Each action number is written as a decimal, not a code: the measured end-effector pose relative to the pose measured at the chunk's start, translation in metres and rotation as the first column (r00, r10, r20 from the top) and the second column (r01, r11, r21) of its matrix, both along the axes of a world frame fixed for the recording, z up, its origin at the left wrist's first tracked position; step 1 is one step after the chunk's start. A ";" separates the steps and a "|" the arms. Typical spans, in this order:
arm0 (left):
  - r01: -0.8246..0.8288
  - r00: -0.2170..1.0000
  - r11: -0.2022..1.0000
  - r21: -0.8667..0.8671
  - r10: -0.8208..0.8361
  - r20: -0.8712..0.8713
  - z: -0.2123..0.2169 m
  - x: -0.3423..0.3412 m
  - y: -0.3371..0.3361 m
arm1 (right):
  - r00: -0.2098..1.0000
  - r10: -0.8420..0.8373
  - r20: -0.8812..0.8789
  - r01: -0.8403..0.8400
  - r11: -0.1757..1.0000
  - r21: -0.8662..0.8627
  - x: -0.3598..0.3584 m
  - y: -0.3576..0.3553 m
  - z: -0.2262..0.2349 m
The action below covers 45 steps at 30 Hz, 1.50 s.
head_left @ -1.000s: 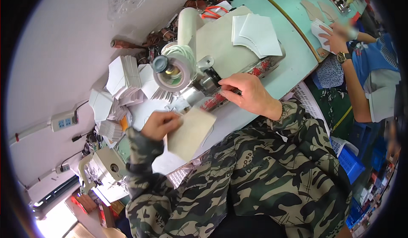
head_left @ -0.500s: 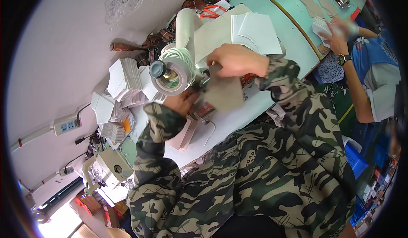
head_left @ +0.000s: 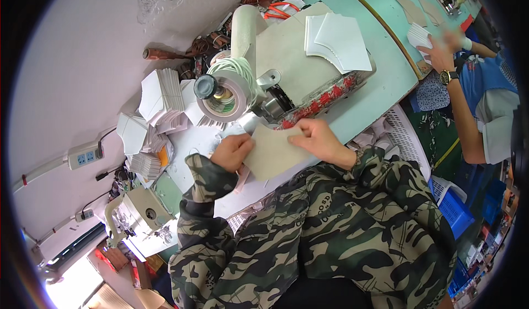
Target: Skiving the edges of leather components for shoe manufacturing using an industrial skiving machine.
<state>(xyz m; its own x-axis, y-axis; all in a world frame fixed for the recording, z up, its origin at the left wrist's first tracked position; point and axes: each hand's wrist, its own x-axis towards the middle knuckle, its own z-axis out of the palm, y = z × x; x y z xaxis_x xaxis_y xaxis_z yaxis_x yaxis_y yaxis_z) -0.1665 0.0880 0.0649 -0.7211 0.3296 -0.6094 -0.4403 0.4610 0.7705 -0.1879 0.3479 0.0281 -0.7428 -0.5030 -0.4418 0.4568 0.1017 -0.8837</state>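
Between my two hands is a beige cut panel [head_left: 273, 157] with a curved notch along its upper edge. My left hand [head_left: 232, 151] pinches its left edge. The fingers and thumb of my right hand [head_left: 318, 140] close on its upper right corner. Just beyond the panel stands a beige machine [head_left: 286, 55], with a metal roller head [head_left: 274, 106] and a roll of pale green cord [head_left: 234, 72] on its post. Several white cut panels [head_left: 341, 43] lie fanned on the machine's flat top.
Stacks of white panels [head_left: 160, 99] stand against the wall at the left. A second machine [head_left: 144, 210] sits at the lower left. On the right, a co-worker's hands [head_left: 438, 52] hold a white stack. A white basket [head_left: 408, 135] and a blue crate [head_left: 454, 212] are below the table edge.
The panel has come away from the machine head toward my body. My right hand has moved down and nearer, and both hands now hold the panel by its edges.
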 end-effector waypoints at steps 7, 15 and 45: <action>-0.009 0.902 0.964 -0.265 -0.106 -0.418 -0.008 -0.040 0.013 | 0.971 -0.030 0.238 0.050 0.996 -0.075 0.002 0.013 0.010; -0.138 0.863 0.578 -0.804 -0.329 -0.384 -0.025 -0.002 -0.042 | 0.463 -0.101 -0.881 0.461 0.876 0.142 -0.083 0.077 0.064; -0.022 0.773 0.734 -0.678 -0.418 -0.478 -0.058 0.056 -0.076 | 0.478 0.081 -0.875 0.675 0.604 0.424 -0.169 0.062 -0.006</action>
